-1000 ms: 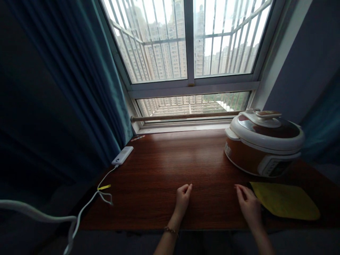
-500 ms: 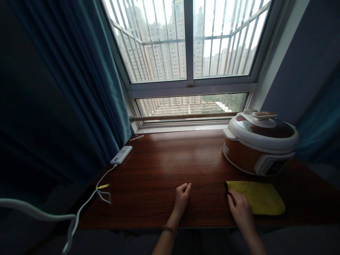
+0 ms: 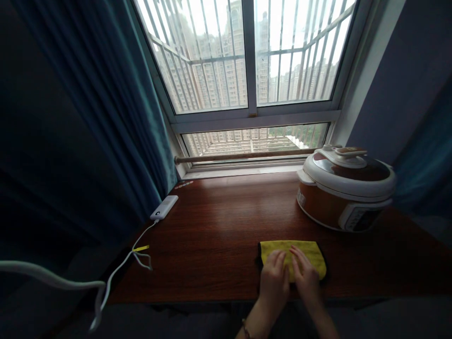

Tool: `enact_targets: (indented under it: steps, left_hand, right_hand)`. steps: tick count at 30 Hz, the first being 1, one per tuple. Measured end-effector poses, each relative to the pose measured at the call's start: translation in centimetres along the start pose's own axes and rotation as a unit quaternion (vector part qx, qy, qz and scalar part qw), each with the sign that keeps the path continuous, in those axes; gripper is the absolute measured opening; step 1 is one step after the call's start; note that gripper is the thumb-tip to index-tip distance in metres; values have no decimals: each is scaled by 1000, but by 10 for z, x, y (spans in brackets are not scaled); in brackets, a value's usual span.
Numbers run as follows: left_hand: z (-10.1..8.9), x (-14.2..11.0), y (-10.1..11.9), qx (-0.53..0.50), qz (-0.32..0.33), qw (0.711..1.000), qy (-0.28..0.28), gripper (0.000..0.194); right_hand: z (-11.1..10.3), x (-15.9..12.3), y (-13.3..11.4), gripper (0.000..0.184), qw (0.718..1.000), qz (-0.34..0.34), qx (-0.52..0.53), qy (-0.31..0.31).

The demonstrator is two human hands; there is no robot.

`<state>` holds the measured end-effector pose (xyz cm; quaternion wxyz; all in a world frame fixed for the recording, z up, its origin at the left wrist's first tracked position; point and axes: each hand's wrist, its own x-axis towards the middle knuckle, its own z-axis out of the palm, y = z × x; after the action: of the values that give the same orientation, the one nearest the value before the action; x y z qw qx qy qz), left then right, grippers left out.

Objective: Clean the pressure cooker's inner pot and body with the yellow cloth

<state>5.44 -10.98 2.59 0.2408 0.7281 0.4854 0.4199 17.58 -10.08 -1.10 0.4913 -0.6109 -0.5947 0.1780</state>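
Observation:
A yellow cloth [image 3: 314,252] with dark edging lies near the table's front edge, under both hands. My left hand [image 3: 275,280] rests on the left part of the cloth, its fingers curled in on the fabric. Beside it, my right hand [image 3: 305,278] is on the cloth's middle, thumb and fingers drawn together on it. The two hands are close, with a strip of yellow showing between their fingertips. Parts of the cloth's lower edge are hidden by the hands.
A white and brown electric cooker [image 3: 348,193] stands at the right rear of the brown wooden table [image 3: 226,221]. To the left lies a white power bank [image 3: 165,207] with a white cable [image 3: 120,263] carrying a yellow tie. Behind are a barred window and blue curtain [image 3: 141,117].
The yellow cloth has slid left along the table with my right hand. My left hand has moved right, from bare table onto the cloth.

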Motion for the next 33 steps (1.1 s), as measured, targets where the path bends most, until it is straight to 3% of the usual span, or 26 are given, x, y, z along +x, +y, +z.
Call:
enact_targets:
  steps: [2,4,8,12,15,20,23,26,30,33]
  left_hand:
    - [18,-4,13,41,34,994,-92,48]
    - [29,-8,14,77,36,985,-149,53]
    - [21,-15,-2,137,34,977,-161,47]
    - [-18,-20,-21,187,4,970,-156,35]
    - [-55,-28,-45,232,-30,965,-120,32]
    - [-124,-45,-103,297,-132,946,-19,32]
    - [-150,-49,-123,355,-158,920,41,34]
    - [-144,-48,-121,433,-154,885,68,40]
    - [-110,-45,-105,484,-164,859,18,52]
    - [-102,-42,-103,513,-192,837,6,54]
  right_hand:
    - [-17,6,17,37,998,27,-16,49]
    - [-35,9,32,38,996,39,-36,71]
    - [-68,5,61,42,990,28,-96,97]
    - [-85,-4,91,51,977,27,-154,143]
    - [-81,-6,103,55,965,0,-197,174]
    - [-63,-7,100,43,944,-70,-253,202]
    - [-61,-8,98,37,940,-78,-253,214]
    - [-63,-9,100,34,940,-84,-250,215]
    - [-63,-10,103,34,941,-92,-249,211]
    - [-64,-10,101,33,941,-94,-250,207]
